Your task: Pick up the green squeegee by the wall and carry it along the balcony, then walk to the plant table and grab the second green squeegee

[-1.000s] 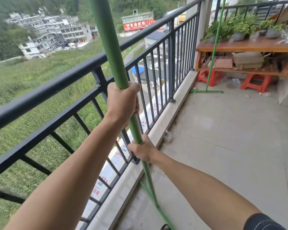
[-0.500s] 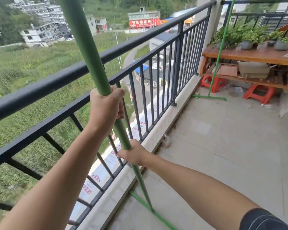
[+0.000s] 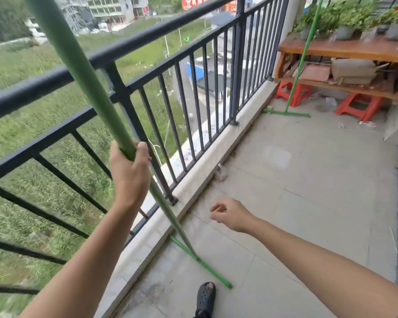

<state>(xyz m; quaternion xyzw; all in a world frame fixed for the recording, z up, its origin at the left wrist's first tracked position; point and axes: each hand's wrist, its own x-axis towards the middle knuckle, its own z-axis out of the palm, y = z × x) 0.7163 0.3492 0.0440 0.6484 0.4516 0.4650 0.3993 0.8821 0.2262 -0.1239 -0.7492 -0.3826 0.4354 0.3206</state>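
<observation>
A tall green pole [image 3: 83, 72] slants from the top left down to a green foot bar [image 3: 200, 262] on the balcony floor, beside the black railing [image 3: 129, 44]. My left hand [image 3: 130, 171] grips the pole at mid height, fingers wrapped round it. My right hand [image 3: 231, 214] hangs in the air to the right of the pole, apart from it, fingers loosely curled and holding nothing. A second green pole [image 3: 301, 56] with its own foot bar stands at the far end by the railing.
A wooden bench [image 3: 345, 49] with potted plants [image 3: 345, 24] stands at the far right on red stools [image 3: 356, 106], with cardboard under it. My foot in a black sandal [image 3: 206, 297] is near the foot bar. Tiled floor [image 3: 308, 191] stretches between.
My right hand has let go of the pole and moved right, away from it. The left hand still grips the pole, which now stands farther left in view.
</observation>
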